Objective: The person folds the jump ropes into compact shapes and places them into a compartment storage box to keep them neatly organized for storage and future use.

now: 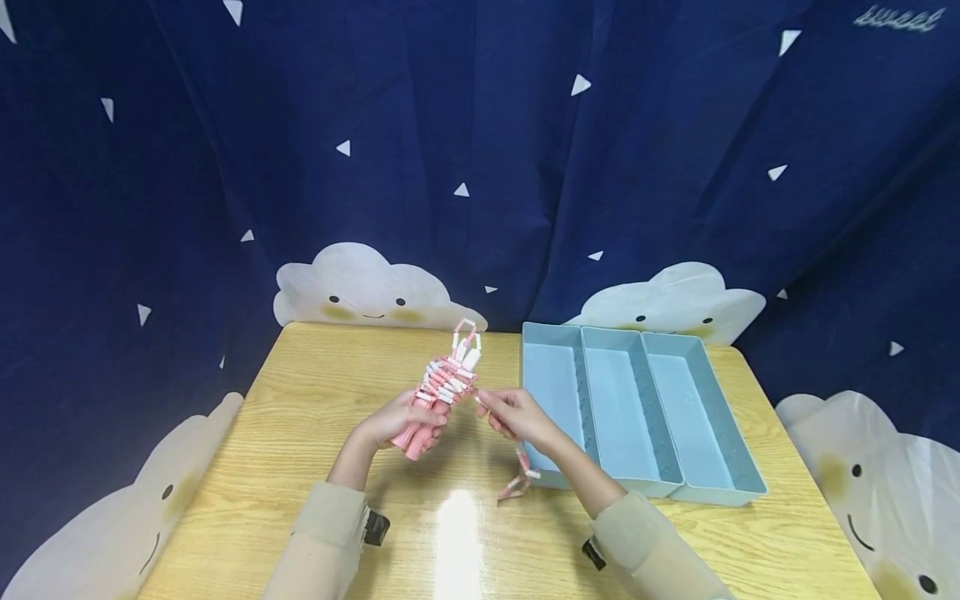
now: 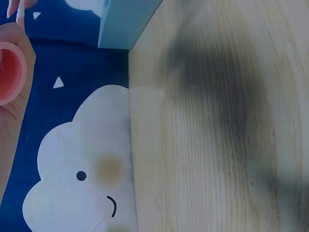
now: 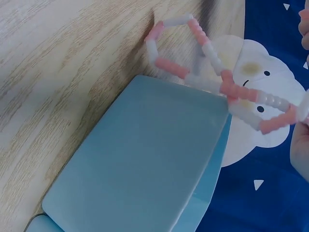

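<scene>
A beaded jump rope (image 1: 447, 380) in pink and white is bundled around its two pink handles (image 1: 413, 441). My left hand (image 1: 395, 418) grips the handles near their lower ends; the round open end of one handle (image 2: 22, 72) shows at the left edge of the left wrist view. Close to the bundle's right side, my right hand (image 1: 520, 413) pinches a strand of the rope. Below that hand a loose beaded loop (image 3: 173, 68) hangs down, crossing itself once in the right wrist view. Small bead loops stick up past the top of the bundle.
Three long light-blue trays (image 1: 553, 392) stand side by side on the right of the wooden table (image 1: 322, 375), close to my right forearm. A dark blue curtain (image 1: 405, 167) with white triangles and clouds hangs behind the table.
</scene>
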Demonstrator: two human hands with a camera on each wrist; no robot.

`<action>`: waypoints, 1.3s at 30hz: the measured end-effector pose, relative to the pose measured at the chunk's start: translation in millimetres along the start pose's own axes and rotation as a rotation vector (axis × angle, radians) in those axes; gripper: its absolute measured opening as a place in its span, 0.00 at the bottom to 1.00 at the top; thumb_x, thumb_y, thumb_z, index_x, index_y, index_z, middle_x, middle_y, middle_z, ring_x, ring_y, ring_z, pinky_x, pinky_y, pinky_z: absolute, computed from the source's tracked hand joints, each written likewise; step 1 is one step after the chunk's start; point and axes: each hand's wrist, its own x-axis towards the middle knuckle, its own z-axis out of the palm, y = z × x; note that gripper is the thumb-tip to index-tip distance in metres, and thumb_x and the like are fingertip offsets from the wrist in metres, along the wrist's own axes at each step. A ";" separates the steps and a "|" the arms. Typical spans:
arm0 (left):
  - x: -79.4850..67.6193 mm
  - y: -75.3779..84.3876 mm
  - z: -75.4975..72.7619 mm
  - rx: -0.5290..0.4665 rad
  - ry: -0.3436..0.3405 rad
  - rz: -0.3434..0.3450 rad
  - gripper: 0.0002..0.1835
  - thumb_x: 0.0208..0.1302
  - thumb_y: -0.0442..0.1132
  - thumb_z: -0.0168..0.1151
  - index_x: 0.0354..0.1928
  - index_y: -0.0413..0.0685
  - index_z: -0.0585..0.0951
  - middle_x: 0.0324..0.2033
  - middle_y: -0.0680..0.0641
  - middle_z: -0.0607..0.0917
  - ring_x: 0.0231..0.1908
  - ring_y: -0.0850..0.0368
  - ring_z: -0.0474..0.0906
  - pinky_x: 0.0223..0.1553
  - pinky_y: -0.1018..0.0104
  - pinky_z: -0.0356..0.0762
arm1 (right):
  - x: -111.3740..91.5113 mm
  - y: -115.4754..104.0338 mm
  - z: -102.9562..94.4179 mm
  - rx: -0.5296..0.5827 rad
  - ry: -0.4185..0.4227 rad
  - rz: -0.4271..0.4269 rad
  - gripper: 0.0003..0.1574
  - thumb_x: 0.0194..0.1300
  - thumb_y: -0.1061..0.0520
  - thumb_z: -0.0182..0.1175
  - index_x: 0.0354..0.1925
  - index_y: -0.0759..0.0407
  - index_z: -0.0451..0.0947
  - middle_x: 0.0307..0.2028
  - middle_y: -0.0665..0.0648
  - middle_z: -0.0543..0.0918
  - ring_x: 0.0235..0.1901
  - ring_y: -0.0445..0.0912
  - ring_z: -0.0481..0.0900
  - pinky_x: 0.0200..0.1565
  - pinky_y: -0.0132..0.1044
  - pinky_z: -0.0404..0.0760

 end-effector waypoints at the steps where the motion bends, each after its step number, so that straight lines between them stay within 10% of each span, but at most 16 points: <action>1: 0.3 -1.4 -1.2 0.004 0.003 -0.002 0.05 0.58 0.24 0.48 0.35 0.39 0.69 0.19 0.47 0.75 0.16 0.58 0.73 0.19 0.69 0.76 | -0.2 0.0 -0.1 0.002 -0.003 0.003 0.27 0.67 0.44 0.49 0.30 0.67 0.78 0.12 0.49 0.69 0.10 0.36 0.60 0.11 0.25 0.56; 39: -4.4 6.4 2.1 -0.021 0.030 -0.008 0.04 0.59 0.24 0.46 0.34 0.37 0.68 0.19 0.46 0.74 0.17 0.59 0.72 0.19 0.69 0.75 | -9.6 4.4 -11.2 -0.029 -0.091 0.038 0.25 0.70 0.48 0.45 0.40 0.70 0.75 0.14 0.50 0.69 0.10 0.36 0.58 0.11 0.25 0.55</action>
